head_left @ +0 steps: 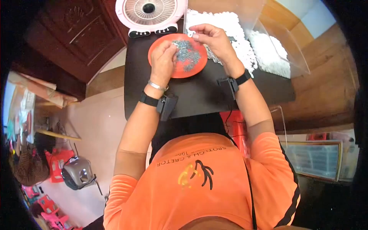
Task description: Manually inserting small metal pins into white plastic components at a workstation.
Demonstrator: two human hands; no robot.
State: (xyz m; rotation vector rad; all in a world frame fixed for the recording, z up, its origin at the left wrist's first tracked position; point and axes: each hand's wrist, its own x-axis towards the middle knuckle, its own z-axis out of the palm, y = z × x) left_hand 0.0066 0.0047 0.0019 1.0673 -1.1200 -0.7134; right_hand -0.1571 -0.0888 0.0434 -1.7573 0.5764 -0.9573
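My left hand (164, 59) is closed over the left part of a round red plate (155, 48), with a small pale piece (175, 44) at its fingertips. The kind of that piece is too small to tell. Over the plate's far right edge, my right hand (216, 40) pinches a small white ring-like piece (190, 33) between thumb and fingers. Many thin grey metal pieces (188, 57), perhaps hooks or screws, lie loose on the plate. Right of it is a big heap of white ring-like plastic pieces (241, 50), partly hidden by my right hand.
A clear plastic bin (299, 57) with more white pieces (270, 57) stands at the right of the dark table (199, 96). A pink fan (151, 15) stands at the far edge. Left are a wooden door (69, 34) and a grey pet-carrier-like case (78, 172) on the floor.
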